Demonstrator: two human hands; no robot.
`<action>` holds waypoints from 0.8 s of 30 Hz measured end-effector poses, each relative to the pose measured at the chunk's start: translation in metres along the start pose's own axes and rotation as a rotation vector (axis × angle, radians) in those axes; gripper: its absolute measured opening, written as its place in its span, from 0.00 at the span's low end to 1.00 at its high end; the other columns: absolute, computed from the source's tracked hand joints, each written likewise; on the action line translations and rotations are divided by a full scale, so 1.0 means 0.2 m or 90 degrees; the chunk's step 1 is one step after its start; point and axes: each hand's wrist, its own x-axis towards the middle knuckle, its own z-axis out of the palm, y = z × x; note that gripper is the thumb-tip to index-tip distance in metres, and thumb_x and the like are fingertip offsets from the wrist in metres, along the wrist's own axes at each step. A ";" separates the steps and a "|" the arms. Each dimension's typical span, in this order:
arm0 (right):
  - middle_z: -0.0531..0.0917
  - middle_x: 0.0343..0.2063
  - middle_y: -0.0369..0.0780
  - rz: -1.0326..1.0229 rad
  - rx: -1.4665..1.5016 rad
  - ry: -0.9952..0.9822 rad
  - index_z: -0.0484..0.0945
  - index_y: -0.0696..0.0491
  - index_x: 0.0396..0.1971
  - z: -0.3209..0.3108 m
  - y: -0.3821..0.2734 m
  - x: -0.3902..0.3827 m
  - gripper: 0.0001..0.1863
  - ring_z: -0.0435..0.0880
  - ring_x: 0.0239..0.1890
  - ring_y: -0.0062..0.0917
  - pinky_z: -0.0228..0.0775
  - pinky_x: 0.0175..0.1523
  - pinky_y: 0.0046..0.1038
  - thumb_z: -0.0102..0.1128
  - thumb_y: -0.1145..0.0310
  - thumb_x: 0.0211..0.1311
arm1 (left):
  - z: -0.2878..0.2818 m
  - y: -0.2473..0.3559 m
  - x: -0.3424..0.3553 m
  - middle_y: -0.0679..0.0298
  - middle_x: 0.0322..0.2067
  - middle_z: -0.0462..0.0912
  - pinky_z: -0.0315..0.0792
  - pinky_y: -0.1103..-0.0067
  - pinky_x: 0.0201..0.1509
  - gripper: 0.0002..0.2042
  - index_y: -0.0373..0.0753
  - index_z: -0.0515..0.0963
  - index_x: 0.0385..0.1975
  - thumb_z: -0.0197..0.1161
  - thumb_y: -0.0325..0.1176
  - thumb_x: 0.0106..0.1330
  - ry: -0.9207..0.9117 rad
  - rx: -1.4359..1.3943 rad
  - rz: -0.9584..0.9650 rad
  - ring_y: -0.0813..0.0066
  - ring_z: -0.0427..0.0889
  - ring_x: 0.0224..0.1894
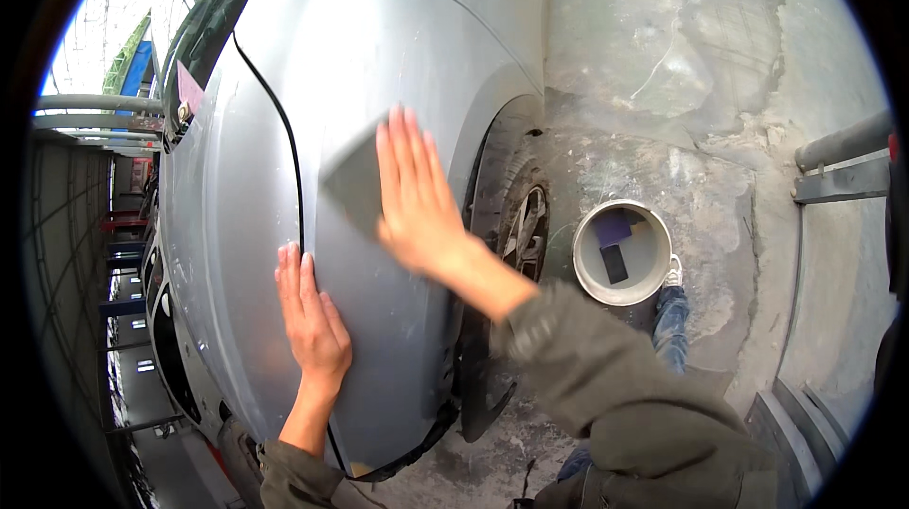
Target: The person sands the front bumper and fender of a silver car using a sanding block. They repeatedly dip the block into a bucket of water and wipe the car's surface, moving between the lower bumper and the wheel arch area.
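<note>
A silver-grey car fender (379, 339) with a dull, smeared surface lies in front of me. My right hand (417, 196) rests on it with the fingers stretched close together, pressing a dark grey sheet of sandpaper (352, 178) against the panel. Part of the sheet is hidden beneath the palm and fingers. My left hand (314, 324) lies flat with nothing in it, fingers extended, across the dark gap beside the hood (227, 253). Below the fender's arch, the wheel (525, 234) is partly visible.
A round white bucket (584, 286) stands on the concrete floor to the right, a purple piece (611, 228) and a black block (614, 264) inside. My shoe (674, 270) is beside it. Metal rails (843, 168) run at far right. Another car (170, 348) stands at far left.
</note>
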 end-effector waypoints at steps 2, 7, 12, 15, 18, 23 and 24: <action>0.41 0.78 0.63 -0.065 -0.011 -0.103 0.40 0.71 0.76 -0.04 0.04 -0.14 0.50 0.37 0.82 0.52 0.30 0.83 0.49 0.53 0.75 0.55 | -0.02 0.01 0.00 0.42 0.73 0.62 0.51 0.54 0.80 0.28 0.25 0.64 0.70 0.48 0.17 0.68 -0.004 -0.002 -0.008 0.45 0.58 0.78; 0.41 0.79 0.60 0.098 -0.005 0.054 0.38 0.68 0.77 -0.12 0.37 0.48 0.54 0.35 0.82 0.48 0.30 0.84 0.45 0.49 0.39 0.75 | 0.01 0.04 0.05 0.43 0.73 0.63 0.51 0.53 0.80 0.27 0.25 0.65 0.70 0.48 0.18 0.68 0.007 -0.016 0.010 0.44 0.58 0.78; 0.42 0.77 0.65 0.086 -0.015 0.079 0.41 0.72 0.75 0.01 0.09 0.14 0.53 0.38 0.81 0.56 0.33 0.82 0.53 0.58 0.47 0.72 | -0.01 0.01 0.01 0.43 0.73 0.63 0.51 0.53 0.80 0.27 0.25 0.65 0.70 0.47 0.18 0.68 -0.008 -0.003 -0.002 0.44 0.58 0.78; 0.41 0.77 0.66 -0.027 -0.028 -0.030 0.42 0.74 0.74 -0.04 0.01 -0.16 0.54 0.37 0.81 0.57 0.30 0.83 0.51 0.63 0.70 0.52 | -0.02 0.02 0.01 0.43 0.73 0.63 0.51 0.54 0.81 0.27 0.25 0.65 0.70 0.47 0.18 0.69 -0.004 -0.009 -0.008 0.44 0.58 0.78; 0.42 0.78 0.60 -0.064 -0.022 0.010 0.40 0.69 0.76 -0.09 0.20 0.26 0.54 0.36 0.82 0.51 0.28 0.83 0.49 0.63 0.66 0.57 | -0.05 0.04 0.01 0.44 0.74 0.62 0.49 0.55 0.81 0.26 0.26 0.64 0.71 0.45 0.19 0.71 -0.005 -0.008 -0.004 0.46 0.57 0.78; 0.44 0.78 0.60 0.136 0.003 0.178 0.42 0.70 0.76 -0.01 0.14 0.69 0.48 0.37 0.82 0.49 0.31 0.83 0.47 0.54 0.55 0.71 | 0.02 0.04 0.04 0.44 0.74 0.62 0.49 0.55 0.81 0.25 0.26 0.64 0.71 0.43 0.21 0.73 0.005 -0.019 0.008 0.47 0.57 0.78; 0.45 0.78 0.61 0.102 -0.009 0.149 0.44 0.71 0.75 0.01 0.07 0.57 0.47 0.38 0.82 0.50 0.32 0.83 0.48 0.55 0.60 0.67 | 0.01 0.03 0.03 0.45 0.74 0.62 0.48 0.55 0.81 0.25 0.26 0.64 0.71 0.43 0.21 0.73 0.006 -0.007 0.007 0.47 0.57 0.78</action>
